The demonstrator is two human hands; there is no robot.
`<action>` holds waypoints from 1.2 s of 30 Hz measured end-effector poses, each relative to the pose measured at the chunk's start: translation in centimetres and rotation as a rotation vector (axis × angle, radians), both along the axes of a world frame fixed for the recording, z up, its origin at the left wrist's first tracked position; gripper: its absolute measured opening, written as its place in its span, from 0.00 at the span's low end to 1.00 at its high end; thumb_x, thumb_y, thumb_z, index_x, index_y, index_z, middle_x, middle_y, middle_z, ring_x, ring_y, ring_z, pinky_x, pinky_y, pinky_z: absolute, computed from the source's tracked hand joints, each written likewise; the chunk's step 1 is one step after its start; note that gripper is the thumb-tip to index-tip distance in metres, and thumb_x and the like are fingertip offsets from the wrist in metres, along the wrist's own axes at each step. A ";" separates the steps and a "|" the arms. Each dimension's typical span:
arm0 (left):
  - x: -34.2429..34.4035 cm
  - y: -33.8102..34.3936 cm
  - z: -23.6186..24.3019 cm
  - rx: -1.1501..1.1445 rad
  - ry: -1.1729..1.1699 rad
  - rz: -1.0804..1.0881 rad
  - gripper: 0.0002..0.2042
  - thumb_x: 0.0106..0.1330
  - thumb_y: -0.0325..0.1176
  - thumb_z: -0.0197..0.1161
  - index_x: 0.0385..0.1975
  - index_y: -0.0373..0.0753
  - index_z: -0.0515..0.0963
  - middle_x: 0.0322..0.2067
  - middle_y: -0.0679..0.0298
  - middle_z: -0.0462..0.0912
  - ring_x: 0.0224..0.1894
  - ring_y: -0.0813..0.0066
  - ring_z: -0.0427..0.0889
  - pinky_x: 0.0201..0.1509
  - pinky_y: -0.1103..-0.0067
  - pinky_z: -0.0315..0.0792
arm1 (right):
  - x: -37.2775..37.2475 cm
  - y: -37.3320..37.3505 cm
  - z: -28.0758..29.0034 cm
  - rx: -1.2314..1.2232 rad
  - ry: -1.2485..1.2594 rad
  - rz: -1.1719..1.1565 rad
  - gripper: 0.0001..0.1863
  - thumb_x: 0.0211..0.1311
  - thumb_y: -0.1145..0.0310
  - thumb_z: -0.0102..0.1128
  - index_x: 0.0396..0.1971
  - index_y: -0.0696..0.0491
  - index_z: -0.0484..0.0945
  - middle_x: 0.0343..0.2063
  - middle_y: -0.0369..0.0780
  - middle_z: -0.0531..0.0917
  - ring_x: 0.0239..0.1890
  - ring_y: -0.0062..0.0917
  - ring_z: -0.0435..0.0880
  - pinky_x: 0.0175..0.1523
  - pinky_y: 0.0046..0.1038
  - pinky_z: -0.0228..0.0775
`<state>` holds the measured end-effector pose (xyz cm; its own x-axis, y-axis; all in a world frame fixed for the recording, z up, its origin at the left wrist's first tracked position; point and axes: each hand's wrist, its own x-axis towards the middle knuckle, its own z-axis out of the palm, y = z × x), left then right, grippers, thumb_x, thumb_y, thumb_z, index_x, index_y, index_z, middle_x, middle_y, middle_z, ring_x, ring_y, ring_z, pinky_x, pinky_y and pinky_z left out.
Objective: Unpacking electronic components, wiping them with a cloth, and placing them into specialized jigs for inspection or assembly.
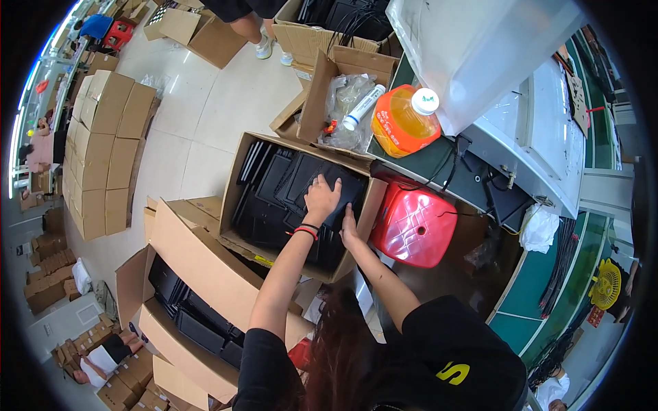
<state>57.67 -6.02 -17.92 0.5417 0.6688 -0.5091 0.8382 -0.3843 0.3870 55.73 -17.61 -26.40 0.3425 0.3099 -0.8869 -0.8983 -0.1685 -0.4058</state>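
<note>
My left hand (322,199) lies with fingers spread on dark, flat black plastic pieces (299,172) packed in an open cardboard box (371,214). It seems to hold nothing. Close by on the right, my right hand (350,227) rests its outstretched fingers against the edge of a black piece near the box's right wall. Its thumb side is partly hidden. Several more black pieces stand on edge along the left side of the box. What lies beneath my palms cannot be seen.
A red plastic stool (415,229) stands right of the box. An orange-labelled bottle (406,123) sits on the green bench edge. Another carton of black parts (199,322) is lower left, stacked cartons (103,147) far left. A person's legs (248,31) show at the top.
</note>
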 end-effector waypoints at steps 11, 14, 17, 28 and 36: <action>-1.6 -2.8 -1.1 0.269 -0.013 -0.002 0.28 0.62 0.48 0.47 0.53 0.30 0.62 0.52 0.46 0.65 0.56 0.52 0.64 0.57 0.61 0.60 | 0.9 1.5 0.4 -0.473 -0.403 0.251 0.40 0.62 0.44 0.31 0.59 0.67 0.48 0.58 0.61 0.54 0.62 0.50 0.51 0.65 0.38 0.42; -2.2 -2.4 -1.6 0.337 -0.016 0.049 0.28 0.62 0.47 0.47 0.55 0.31 0.61 0.54 0.48 0.63 0.58 0.54 0.60 0.60 0.58 0.54 | -0.3 2.0 2.0 -0.568 -0.355 0.277 0.41 0.62 0.43 0.31 0.60 0.66 0.44 0.60 0.60 0.51 0.64 0.50 0.47 0.66 0.40 0.38; -3.1 -2.0 -2.3 0.055 -0.012 0.122 0.29 0.63 0.48 0.45 0.57 0.30 0.58 0.56 0.49 0.62 0.57 0.54 0.63 0.60 0.63 0.56 | -2.0 1.5 3.3 -0.539 -0.583 0.289 0.38 0.63 0.48 0.35 0.60 0.66 0.44 0.59 0.60 0.51 0.63 0.50 0.47 0.65 0.41 0.40; -5.9 -3.0 6.3 -0.040 0.013 0.204 0.36 0.60 0.51 0.48 0.61 0.32 0.49 0.63 0.50 0.50 0.65 0.52 0.49 0.64 0.60 0.50 | -7.0 -12.7 4.9 -0.059 -0.727 0.829 0.25 0.61 0.59 0.45 0.53 0.60 0.59 0.49 0.56 0.67 0.53 0.49 0.65 0.57 0.39 0.56; -14.6 -14.2 27.0 -0.132 -1.036 -0.001 0.22 0.65 0.41 0.48 0.52 0.31 0.61 0.42 0.43 0.73 0.47 0.51 0.73 0.52 0.70 0.66 | -1.6 -19.3 10.8 -0.018 0.225 1.020 0.14 0.61 0.61 0.45 0.41 0.53 0.70 0.39 0.47 0.79 0.42 0.34 0.78 0.46 0.32 0.71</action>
<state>43.05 -20.26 9.10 0.7556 0.6409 0.1358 0.0716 -0.2868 0.9553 54.15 -36.93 -15.57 -0.2478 0.3449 -0.9053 -0.3807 -0.8940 -0.2363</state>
